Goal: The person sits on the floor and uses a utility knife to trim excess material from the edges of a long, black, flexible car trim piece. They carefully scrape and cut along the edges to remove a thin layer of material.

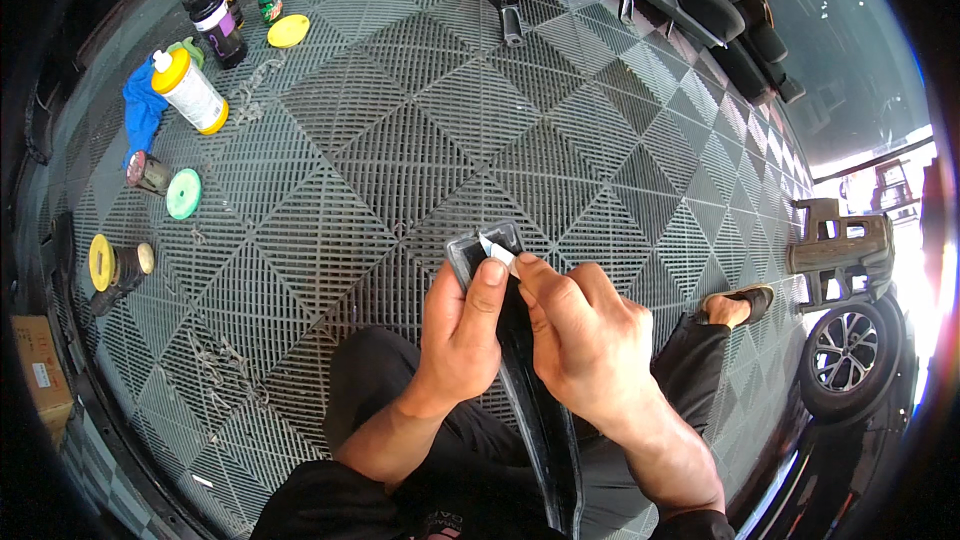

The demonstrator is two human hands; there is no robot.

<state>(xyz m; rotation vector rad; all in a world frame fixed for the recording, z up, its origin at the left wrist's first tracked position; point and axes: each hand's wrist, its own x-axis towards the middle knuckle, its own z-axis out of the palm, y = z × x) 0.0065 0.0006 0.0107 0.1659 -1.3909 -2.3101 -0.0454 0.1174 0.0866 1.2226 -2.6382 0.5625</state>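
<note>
Looking down in the head view, one sees the left hand point(462, 335) clamped on the upper end of the long dark trim piece point(547, 430), its thumb lying along the near face. The right hand point(595, 340) is curled just beside it, with thumb and forefinger close together at the edge of the small white piece point(502, 256); I cannot tell whether they pinch this piece or only press it. The trim piece runs down from the grip, between the forearms and over the dark trousers point(370, 365). In my judgement, the white piece could tear or fold under a sharp pull, because it looks thin. The trim piece could also twist, since it seems to be held mainly near one end, and its long part below the grip could then swing. If the white piece falls, the slotted floor point(420, 170) beyond the grip could catch it. Hidden are the left fingers behind the trim piece, and the surface under the right hand. Below the grip, the far end is lost at the lower edge, and how the white piece is attached remains hard to make out.
</note>
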